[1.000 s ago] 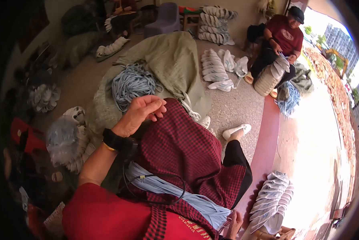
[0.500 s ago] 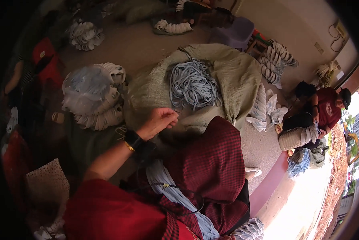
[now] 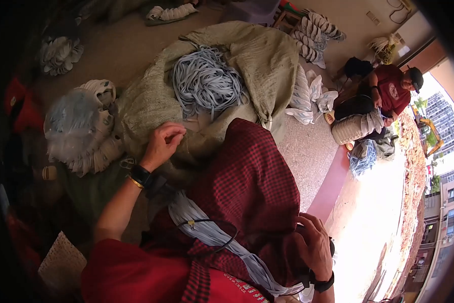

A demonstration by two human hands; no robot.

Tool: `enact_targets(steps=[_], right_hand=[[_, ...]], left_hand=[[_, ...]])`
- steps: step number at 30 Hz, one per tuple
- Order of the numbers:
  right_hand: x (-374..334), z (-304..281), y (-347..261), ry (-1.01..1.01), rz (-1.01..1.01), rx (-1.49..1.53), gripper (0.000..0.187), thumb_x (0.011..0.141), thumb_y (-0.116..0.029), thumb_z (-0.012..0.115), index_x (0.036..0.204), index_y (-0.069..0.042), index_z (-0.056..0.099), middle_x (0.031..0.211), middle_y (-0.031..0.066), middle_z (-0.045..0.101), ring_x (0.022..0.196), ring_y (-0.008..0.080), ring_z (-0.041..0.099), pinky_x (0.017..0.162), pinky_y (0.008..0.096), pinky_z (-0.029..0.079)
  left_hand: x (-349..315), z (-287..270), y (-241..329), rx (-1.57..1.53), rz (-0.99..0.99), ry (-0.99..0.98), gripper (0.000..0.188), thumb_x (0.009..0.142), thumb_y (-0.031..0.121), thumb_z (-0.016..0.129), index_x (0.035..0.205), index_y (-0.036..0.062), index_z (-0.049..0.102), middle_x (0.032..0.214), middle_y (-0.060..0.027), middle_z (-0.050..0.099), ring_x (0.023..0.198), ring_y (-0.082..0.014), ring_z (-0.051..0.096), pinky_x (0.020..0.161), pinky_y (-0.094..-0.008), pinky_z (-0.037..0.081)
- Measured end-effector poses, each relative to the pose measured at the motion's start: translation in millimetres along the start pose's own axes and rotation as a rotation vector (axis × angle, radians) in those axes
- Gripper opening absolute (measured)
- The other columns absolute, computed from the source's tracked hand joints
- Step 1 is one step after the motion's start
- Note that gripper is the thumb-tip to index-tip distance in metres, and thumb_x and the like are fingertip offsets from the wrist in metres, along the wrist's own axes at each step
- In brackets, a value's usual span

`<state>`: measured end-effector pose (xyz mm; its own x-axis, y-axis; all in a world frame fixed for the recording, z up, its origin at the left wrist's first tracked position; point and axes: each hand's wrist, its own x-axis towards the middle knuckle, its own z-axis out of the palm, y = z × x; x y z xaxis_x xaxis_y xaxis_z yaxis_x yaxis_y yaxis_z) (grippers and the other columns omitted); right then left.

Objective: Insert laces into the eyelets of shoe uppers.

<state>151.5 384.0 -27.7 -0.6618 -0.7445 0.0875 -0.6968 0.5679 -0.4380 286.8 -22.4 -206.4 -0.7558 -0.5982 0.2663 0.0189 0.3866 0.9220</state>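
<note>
My left hand [image 3: 163, 143], with a dark watch and a gold band at its wrist, is raised near the front of a large olive woven sack [image 3: 267, 65]. Its fingers are pinched together; whatever they may hold is too small to make out. On the sack lies a tangled heap of pale blue-grey laces [image 3: 206, 78]. My right hand [image 3: 315, 245] rests beside the red-and-black checked cloth [image 3: 257, 177] over my lap, fingers apart. A long bundle of similar pale laces [image 3: 206, 227] runs across my waist, with a thin black cord [image 3: 232, 237] looped over it.
A plastic-wrapped stack of pale shoe-like pieces [image 3: 80, 123] stands left of the sack. More pale stacked pieces [image 3: 300, 96] lie to its right. Farther right, a seated person [image 3: 388, 91] in dark red handles a pale row of pieces [image 3: 355, 126], near a blue lace bundle [image 3: 363, 156].
The view has shifted, so the sack and heap sit farther left and higher. My right hand has come into view by the checked cloth. My left hand stays pinched.
</note>
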Motion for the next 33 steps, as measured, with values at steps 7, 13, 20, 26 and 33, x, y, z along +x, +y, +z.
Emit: enact_targets(steps=[7,13,20,26,33], right_hand=[[85.2,-1.3,36.2,-0.059,-0.084,0.123,0.022,0.081,-0.012,0.065,0.100,-0.002,0.064,0.095,0.0122,0.067,0.088,0.0317,0.060,0.080,0.0407,0.045],[113.3,13.2,69.9,-0.217,-0.115,0.241,0.025,0.082,-0.014,0.067,0.102,-0.001,0.064,0.092,0.0139,0.068,0.089,0.0323,0.064,0.079,0.0397,0.048],[148.7,22.7,99.8,-0.185,0.067,0.489,0.023,0.085,-0.020,0.068,0.094,0.001,0.069,0.087,0.0147,0.071,0.077,0.0232,0.069,0.074,0.0339,0.051],[160.8,36.2,90.1,-0.249,0.006,0.496,0.025,0.087,-0.020,0.066,0.096,0.003,0.069,0.082,0.0147,0.071,0.075,0.0211,0.068,0.072,0.0319,0.052],[160.5,50.4,111.1,-0.238,0.121,0.507,0.021,0.090,-0.014,0.063,0.097,0.005,0.068,0.080,0.0128,0.070,0.075,0.0174,0.068,0.071,0.0308,0.052]], left_hand=[[7.7,18.5,47.4,0.906,0.272,-0.350,0.048,0.072,0.014,0.078,0.116,0.0097,0.061,0.127,-0.0075,0.056,0.133,-0.0309,0.041,0.103,-0.0476,0.034],[16.7,9.2,17.5,1.021,0.206,-0.434,0.046,0.077,0.030,0.074,0.118,0.0129,0.058,0.110,-0.0034,0.060,0.116,-0.0233,0.050,0.103,-0.0437,0.027],[32.5,29.9,14.6,1.079,0.031,-0.505,0.043,0.081,0.032,0.071,0.117,0.0125,0.058,0.108,-0.0031,0.060,0.108,-0.0210,0.054,0.097,-0.0410,0.033],[93.9,43.4,36.9,0.972,0.253,-0.053,0.080,0.072,0.019,0.079,0.141,0.0211,0.040,0.146,-0.0153,0.028,0.130,-0.0368,0.035,0.099,-0.0492,0.036],[211.6,29.1,17.7,1.103,0.012,-0.364,0.084,0.058,0.017,0.077,0.137,0.0171,0.049,0.133,-0.0176,0.051,0.119,-0.0362,0.050,0.088,-0.0441,0.049]])
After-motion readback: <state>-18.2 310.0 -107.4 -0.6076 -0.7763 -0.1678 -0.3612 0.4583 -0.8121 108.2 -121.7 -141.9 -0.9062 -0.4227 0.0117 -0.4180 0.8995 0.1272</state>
